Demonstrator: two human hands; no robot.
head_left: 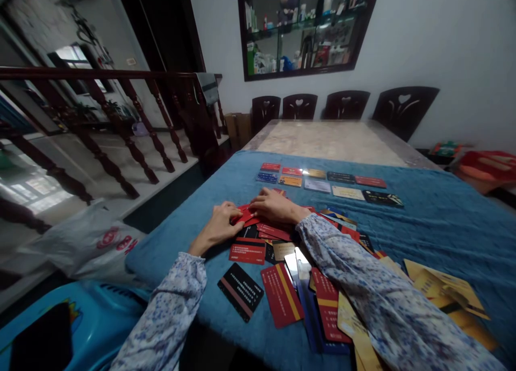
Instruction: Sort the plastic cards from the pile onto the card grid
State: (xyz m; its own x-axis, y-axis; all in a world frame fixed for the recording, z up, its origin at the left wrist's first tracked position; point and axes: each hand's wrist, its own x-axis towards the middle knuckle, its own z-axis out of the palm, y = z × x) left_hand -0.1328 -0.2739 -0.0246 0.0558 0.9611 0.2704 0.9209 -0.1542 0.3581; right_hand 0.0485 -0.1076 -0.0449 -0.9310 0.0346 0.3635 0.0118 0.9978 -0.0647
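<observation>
My left hand [220,224] and my right hand [274,205] meet over a red card [244,215] on the blue cloth [443,220]. Both hands have fingers curled onto red cards at the top of a loose pile of cards [282,252]. The pile holds red, black, gold and silver cards, scattered toward me and to the right. Beyond my hands, two neat rows of cards [322,180] lie face up on the cloth. Floral sleeves cover both my forearms.
The bare marble tabletop [330,140] stretches past the cloth to several dark chairs [346,105]. A wooden stair railing [121,113] stands at the left. A white plastic bag [88,242] and a blue plastic stool [80,328] sit near the table's left corner.
</observation>
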